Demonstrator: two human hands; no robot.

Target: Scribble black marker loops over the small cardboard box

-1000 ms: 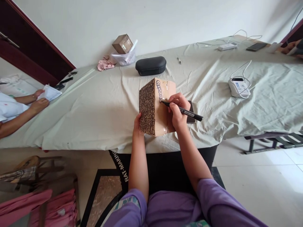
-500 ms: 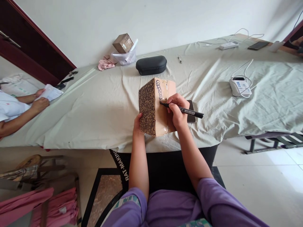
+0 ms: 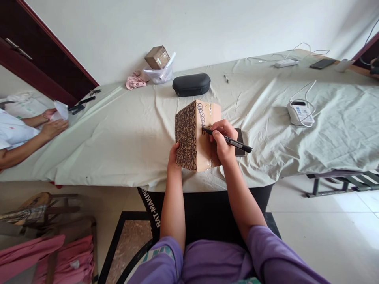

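A cardboard box (image 3: 204,152) stands tilted in front of me near the table's front edge. Its left face is covered with black looped scribbles, and a short chain of loops runs down the upper part of the face beside it. My left hand (image 3: 173,154) grips the box at its lower left, thumb on the scribbled side; the other fingers are hidden behind it. Closed round a black marker pen (image 3: 237,144), my right hand (image 3: 224,138) rests by the box, the pen's tip touching the face at the end of the loop chain. A dark phone-like slab (image 3: 240,142) lies partly hidden behind my right hand.
Beyond the box lie a black zip case (image 3: 191,85) and a small pen (image 3: 226,79). A plastic container with a smaller box (image 3: 158,57) stands by the wall. To the right is a white device with a cable (image 3: 300,112). Another person's hands (image 3: 56,122) hold paper at left.
The loop chain on the box has grown slightly downward, with the marker tip lower along it. At left, the other person's hands have shifted and the paper is folded or turned.
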